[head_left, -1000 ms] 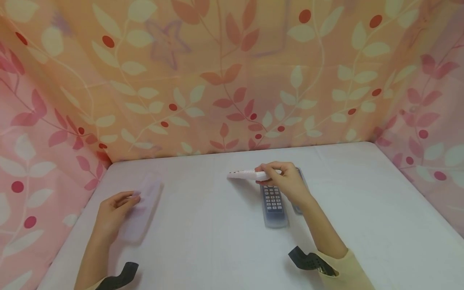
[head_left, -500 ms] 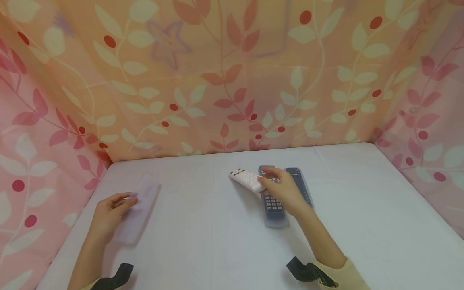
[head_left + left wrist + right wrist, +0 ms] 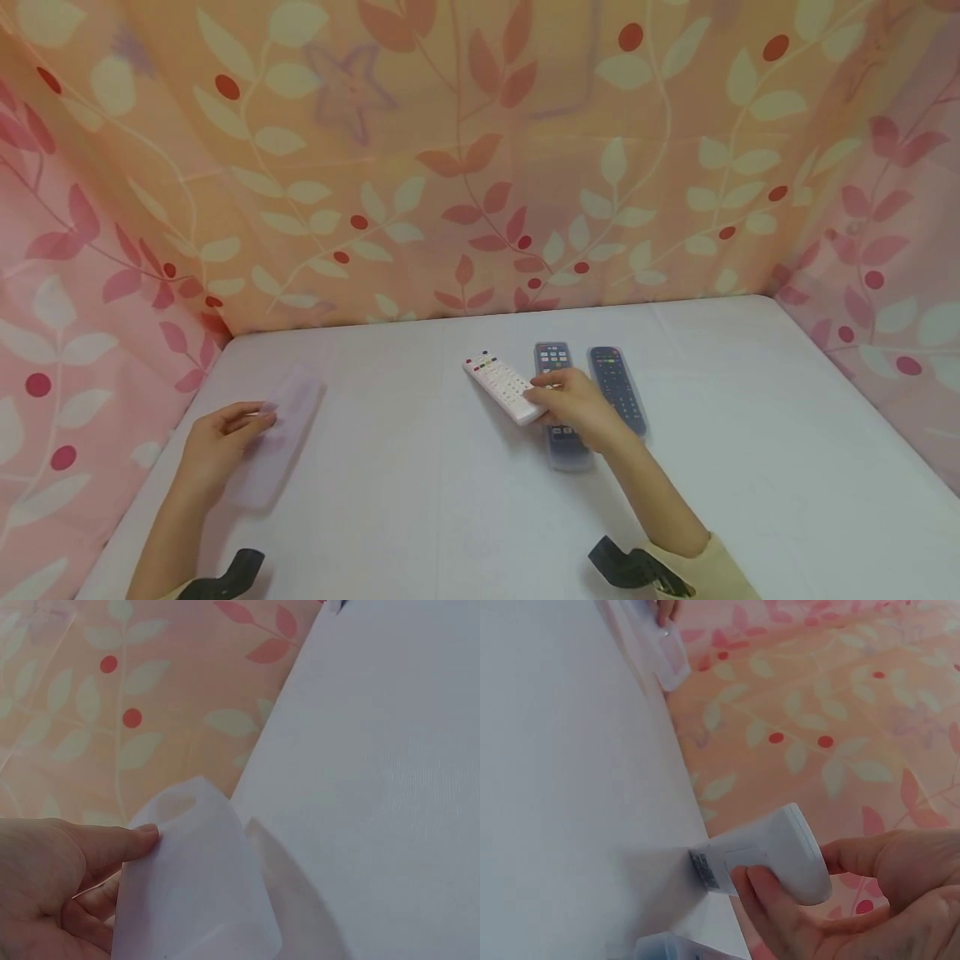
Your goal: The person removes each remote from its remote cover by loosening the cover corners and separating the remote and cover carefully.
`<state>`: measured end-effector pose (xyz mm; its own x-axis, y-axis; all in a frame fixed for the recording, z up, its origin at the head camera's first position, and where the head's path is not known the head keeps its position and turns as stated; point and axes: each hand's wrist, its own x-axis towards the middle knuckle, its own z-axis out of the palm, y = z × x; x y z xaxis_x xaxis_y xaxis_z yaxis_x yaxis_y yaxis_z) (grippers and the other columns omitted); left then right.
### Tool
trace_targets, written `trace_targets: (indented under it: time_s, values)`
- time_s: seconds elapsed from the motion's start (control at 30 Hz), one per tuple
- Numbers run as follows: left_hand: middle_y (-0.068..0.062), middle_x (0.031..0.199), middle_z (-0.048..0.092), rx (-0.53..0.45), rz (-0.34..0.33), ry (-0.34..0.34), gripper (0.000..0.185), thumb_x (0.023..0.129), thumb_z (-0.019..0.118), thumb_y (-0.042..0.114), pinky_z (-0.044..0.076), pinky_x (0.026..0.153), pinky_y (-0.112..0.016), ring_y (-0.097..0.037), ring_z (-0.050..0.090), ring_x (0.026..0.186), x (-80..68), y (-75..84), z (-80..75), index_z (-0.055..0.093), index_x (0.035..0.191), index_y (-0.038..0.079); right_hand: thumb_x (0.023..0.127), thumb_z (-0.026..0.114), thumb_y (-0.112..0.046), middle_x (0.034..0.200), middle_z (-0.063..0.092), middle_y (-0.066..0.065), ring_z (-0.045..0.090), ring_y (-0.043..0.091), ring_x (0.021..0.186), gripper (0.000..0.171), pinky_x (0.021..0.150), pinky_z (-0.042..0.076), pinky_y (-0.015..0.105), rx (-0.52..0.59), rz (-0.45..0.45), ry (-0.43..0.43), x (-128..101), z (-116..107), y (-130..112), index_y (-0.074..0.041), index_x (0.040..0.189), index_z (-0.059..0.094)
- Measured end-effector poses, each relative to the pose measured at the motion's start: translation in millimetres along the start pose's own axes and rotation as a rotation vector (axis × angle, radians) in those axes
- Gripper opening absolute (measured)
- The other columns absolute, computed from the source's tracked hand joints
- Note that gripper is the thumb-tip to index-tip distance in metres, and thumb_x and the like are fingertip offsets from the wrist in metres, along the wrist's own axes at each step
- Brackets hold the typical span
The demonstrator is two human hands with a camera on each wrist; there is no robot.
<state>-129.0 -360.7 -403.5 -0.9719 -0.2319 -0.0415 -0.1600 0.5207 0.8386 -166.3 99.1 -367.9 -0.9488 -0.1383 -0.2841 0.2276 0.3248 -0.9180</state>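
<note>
My right hand point(image 3: 543, 398) grips the near end of a white remote point(image 3: 501, 384), which points away to the left with its buttons up, low over the white table point(image 3: 750, 450). The right wrist view shows fingers point(image 3: 761, 896) and thumb curled round that remote point(image 3: 769, 851). My left hand point(image 3: 251, 417) pinches a translucent remote cover point(image 3: 279, 433) near the table's left side, and the thumb point(image 3: 124, 838) lies on the cover point(image 3: 199, 900). Two dark remotes lie behind my right hand: one in a clear cover point(image 3: 552, 357), partly hidden, and one point(image 3: 617, 388) to its right.
Leaf-patterned orange and pink cloth point(image 3: 480, 167) walls the table at the back and both sides. A dark strap point(image 3: 630, 567) shows at each wrist. Bare tabletop lies between the hands and at the right.
My right hand has turned the white remote from edge-on to buttons up and brought it lower and nearer, uncovering both dark remotes. My left hand has drawn the cover slightly nearer.
</note>
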Motion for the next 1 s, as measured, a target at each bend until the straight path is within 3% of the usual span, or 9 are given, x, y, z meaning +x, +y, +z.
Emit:
trace_targets:
  time_s: [0.13, 0.4, 0.53, 0.77, 0.9, 1.0]
  values:
    - [0.029, 0.08, 0.071, 0.016, 0.001, -0.015, 0.048, 0.102, 0.072, 0.018, 0.047, 0.07, -0.011, 0.013, 0.057, 0.08, 1.6, -3.4, -3.2, 0.059, 0.132, -0.016, 0.097, 0.07, -0.009, 0.126, 0.068, 0.027, 0.07, 0.02, 0.089, 0.041, 0.08, 0.063, 0.033, -0.048, 0.007, 0.018, 0, 4, 1, 0.015, 0.13, 0.065]
    - [0.03, 0.082, 0.071, 0.027, -0.027, -0.038, 0.052, 0.103, 0.071, 0.021, 0.048, 0.071, -0.011, 0.014, 0.058, 0.081, 5.0, -5.9, -9.6, 0.056, 0.135, -0.017, 0.095, 0.073, -0.006, 0.095, 0.076, 0.015, 0.066, 0.018, 0.072, 0.04, 0.066, 0.057, 0.028, -0.092, -0.003, 0.025, -2, 16, 5, 0.014, 0.128, 0.066]
    - [0.032, 0.084, 0.07, 0.012, -0.057, -0.06, 0.052, 0.104, 0.069, 0.025, 0.046, 0.073, -0.01, 0.015, 0.055, 0.083, 9.1, -10.4, -13.5, 0.058, 0.136, -0.015, 0.096, 0.075, -0.007, 0.096, 0.077, 0.016, 0.07, 0.019, 0.074, 0.043, 0.067, 0.059, 0.03, -0.113, 0.003, 0.056, -4, 25, 10, 0.015, 0.131, 0.063]
    - [0.034, 0.089, 0.065, -0.075, -0.141, -0.123, 0.031, 0.105, 0.067, 0.03, 0.047, 0.077, -0.008, 0.014, 0.055, 0.087, 15.5, -24.0, -20.0, 0.071, 0.129, 0.01, 0.094, 0.077, -0.006, 0.099, 0.075, 0.02, 0.072, 0.019, 0.072, 0.046, 0.066, 0.061, 0.03, -0.146, -0.01, 0.119, -8, 43, 23, 0.015, 0.132, 0.061]
    - [0.026, 0.097, 0.062, -0.029, -0.184, -0.129, 0.051, 0.106, 0.065, 0.032, 0.05, 0.075, -0.012, 0.01, 0.054, 0.085, 17.7, -30.9, -23.0, 0.06, 0.141, -0.005, 0.093, 0.077, -0.006, 0.097, 0.073, 0.019, 0.07, 0.018, 0.073, 0.046, 0.066, 0.061, 0.03, -0.168, -0.043, 0.157, -10, 51, 27, 0.015, 0.131, 0.061]
    - [0.008, 0.107, 0.069, 0.053, -0.182, -0.117, 0.065, 0.107, 0.062, 0.032, 0.052, 0.073, -0.016, 0.008, 0.055, 0.084, 17.3, -34.6, -24.6, 0.044, 0.149, -0.014, 0.093, 0.077, -0.006, 0.092, 0.072, 0.017, 0.066, 0.018, 0.074, 0.044, 0.064, 0.058, 0.03, -0.203, -0.088, 0.187, -12, 57, 30, 0.016, 0.128, 0.062]
